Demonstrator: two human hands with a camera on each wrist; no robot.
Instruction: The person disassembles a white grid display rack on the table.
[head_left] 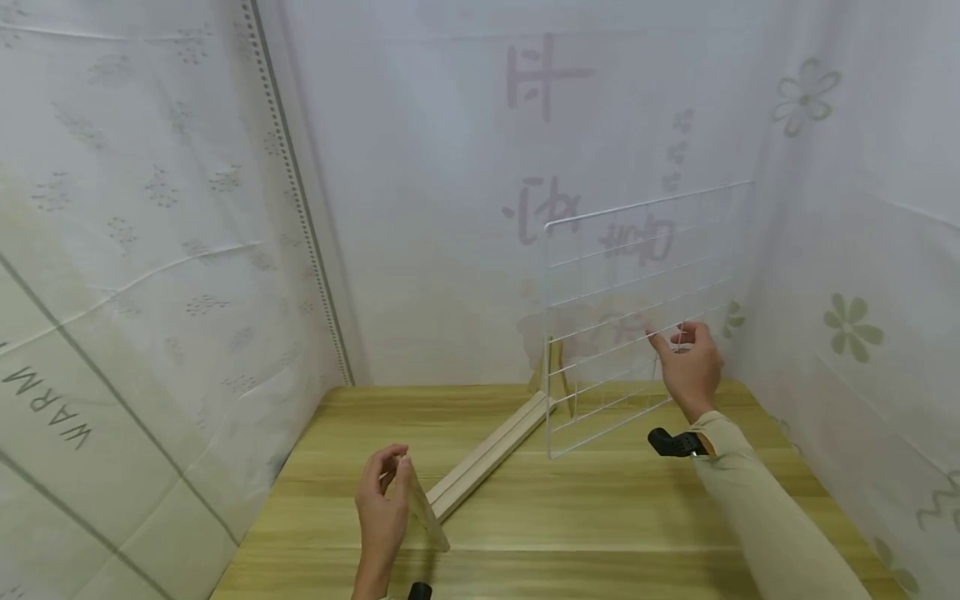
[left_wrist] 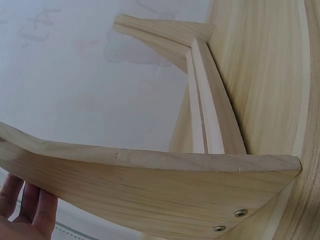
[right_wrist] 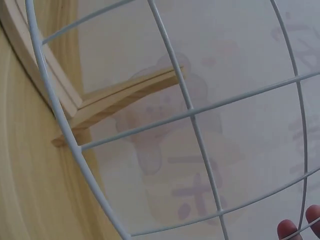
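Observation:
A wooden stand (head_left: 491, 457), two end boards joined by a grooved crossbar, stands slantwise on the table. My left hand (head_left: 382, 500) holds the upper part of its near end board (left_wrist: 150, 187), where two metal screw heads show low down in the left wrist view. The far end board (right_wrist: 135, 92) appears behind the wires in the right wrist view. My right hand (head_left: 692, 371) grips a white wire grid panel (head_left: 548, 333) by its wires on the right side. The panel is held upright, raised above the table and to the right of the stand.
The wood-grain table (head_left: 585, 525) runs back to a pale printed curtain (head_left: 420, 208). More curtain hangs on the left (head_left: 150, 292) and right (head_left: 847, 250), close to the table edges. A black band (head_left: 675, 442) sits on the right wrist.

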